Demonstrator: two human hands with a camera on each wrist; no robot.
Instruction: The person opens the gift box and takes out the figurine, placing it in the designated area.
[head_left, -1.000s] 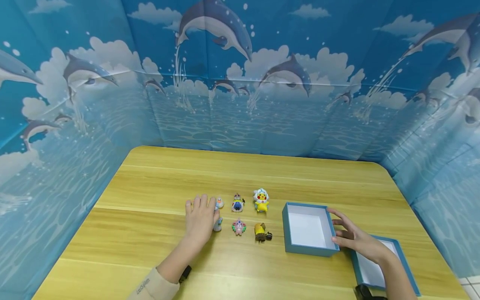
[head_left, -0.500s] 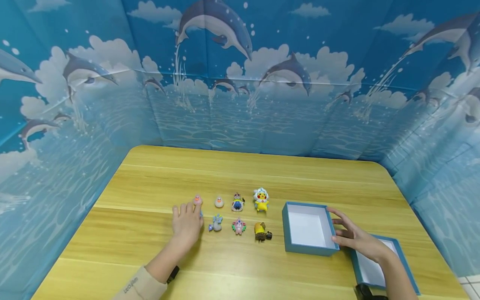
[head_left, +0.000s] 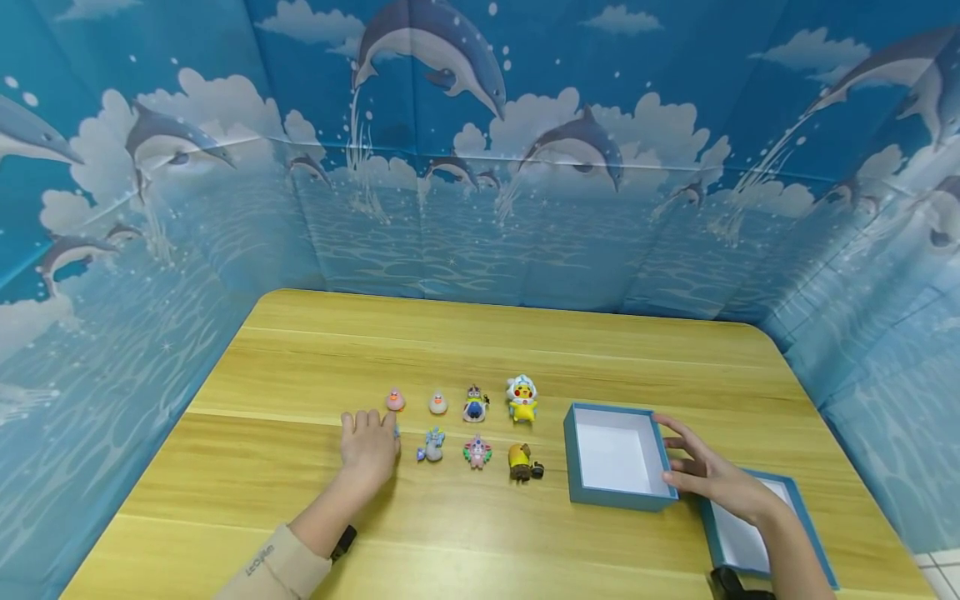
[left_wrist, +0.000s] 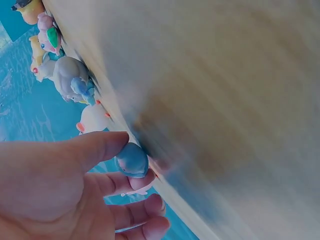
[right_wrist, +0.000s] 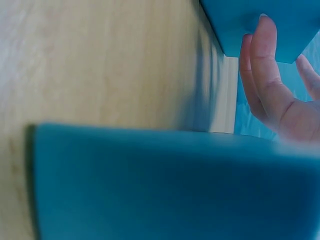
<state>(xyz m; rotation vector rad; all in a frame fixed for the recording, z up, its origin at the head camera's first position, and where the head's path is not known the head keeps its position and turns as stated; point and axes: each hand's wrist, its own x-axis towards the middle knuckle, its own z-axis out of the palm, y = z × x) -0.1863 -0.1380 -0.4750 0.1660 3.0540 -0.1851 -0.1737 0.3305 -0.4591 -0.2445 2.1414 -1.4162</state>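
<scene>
My left hand pinches a small round blue toy between thumb and forefinger, low over the table; in the head view the hand mostly hides it. Just beyond the fingers sits a pink duck, with a white duck to its right. A grey-and-blue figure lies right of this hand. The right hand touches the right wall of an open blue box, white inside. Its fingertips lie against the outer wall.
Two rows of toys continue rightward: a caped figure, a yellow Pikachu figure, a pink figure and a yellow-and-brown figure. A blue lid lies under the right forearm. Dolphin-print curtains stand behind the table.
My left hand has moved left with the blue toy, then slightly nearer, uncovering the pink duck and the grey-and-blue figure. The right hand and box stay put.
</scene>
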